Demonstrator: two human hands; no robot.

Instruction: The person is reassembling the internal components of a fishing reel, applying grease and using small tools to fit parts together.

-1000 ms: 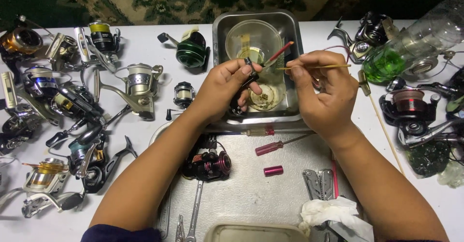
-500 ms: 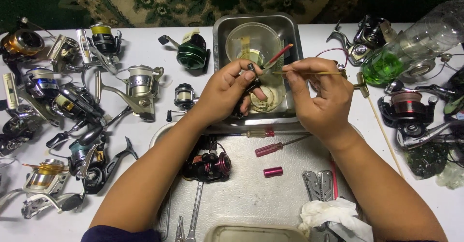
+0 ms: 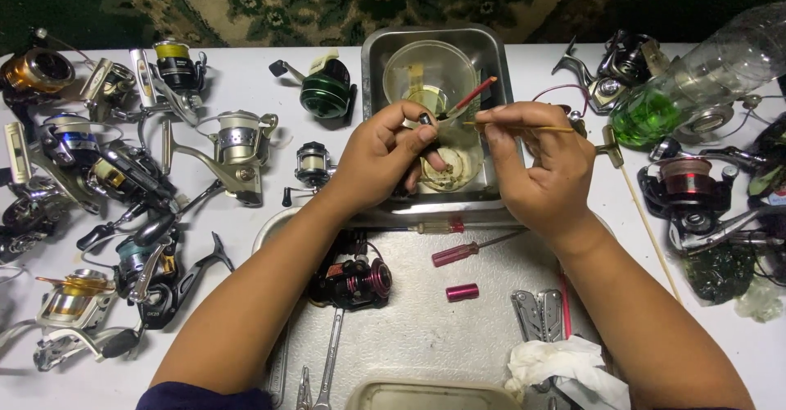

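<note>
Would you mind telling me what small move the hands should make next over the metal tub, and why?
Probably ease the tip of the thin stick in the right hand a little further left, into the small dark part pinched by the left hand. The stick already points at that part, with both held above the steel tub, so drips or bits would likely land inside it.

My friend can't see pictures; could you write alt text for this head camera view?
Over a steel tray, the left hand pinches a small dark part while the right hand pokes it with a thin stick. Many fishing reels and screwdrivers lie on the white table.
</note>
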